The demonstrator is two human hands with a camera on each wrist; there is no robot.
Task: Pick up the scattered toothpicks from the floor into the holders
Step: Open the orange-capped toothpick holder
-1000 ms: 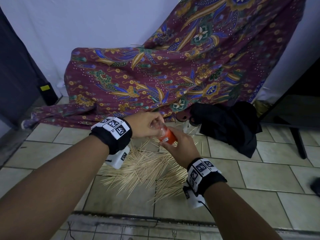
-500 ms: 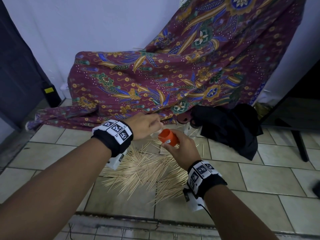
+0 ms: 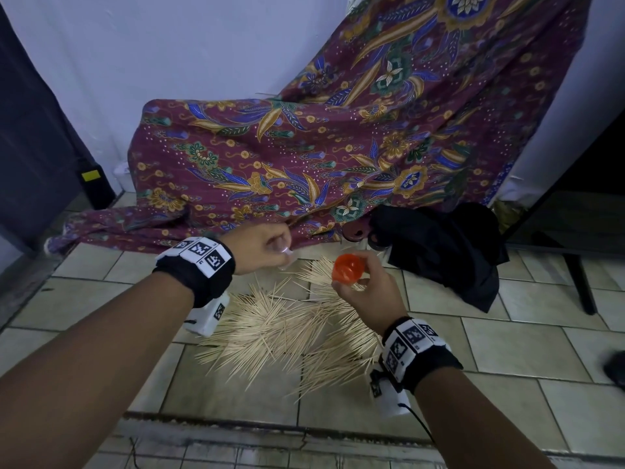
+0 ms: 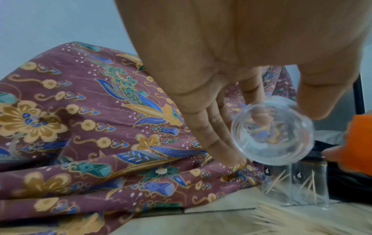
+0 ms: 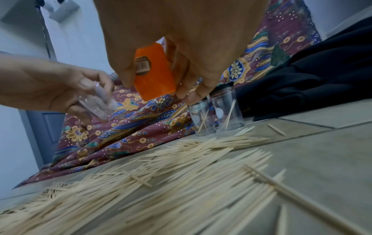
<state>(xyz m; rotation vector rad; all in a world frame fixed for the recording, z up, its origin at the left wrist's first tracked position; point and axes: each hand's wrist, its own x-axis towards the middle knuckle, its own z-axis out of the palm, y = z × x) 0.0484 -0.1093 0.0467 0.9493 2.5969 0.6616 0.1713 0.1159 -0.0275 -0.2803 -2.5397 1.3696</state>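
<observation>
Right, I'm watching the left hand [image 3: 262,247] pinching a clear plastic holder tube [image 4: 272,133] at its fingertips, open mouth tipped toward the wrist camera, nothing visible inside. The right hand [image 3: 367,289] is curling round the orange cap [image 3: 348,269], fingers clamped on its sides; the two halves are hanging apart above the pile. The toothpicks [image 3: 287,330] are lying fanned across the floor tiles [image 3: 541,350], directly under both hands. Two more clear jars [image 5: 216,114] are standing upright side by side at the edge of the batik cloth [image 3: 304,157], each with only a few sticks leaning inside.

Risks as I'm judging them: the tube is slick and held only by fingertips, so it's likely slipping if the grip relaxes, and it'd roll into the pile. Both hands are occupied, so one piece needs parking first; setting the cap down among the sticks is asking to scatter them further. The standing jars are light and close to the spread, so a careless sweep is probably knocking them over. Sticks near the cloth hem may be getting pushed under it and lost. Black fabric [image 3: 439,252] is lying just right of the jars.
</observation>
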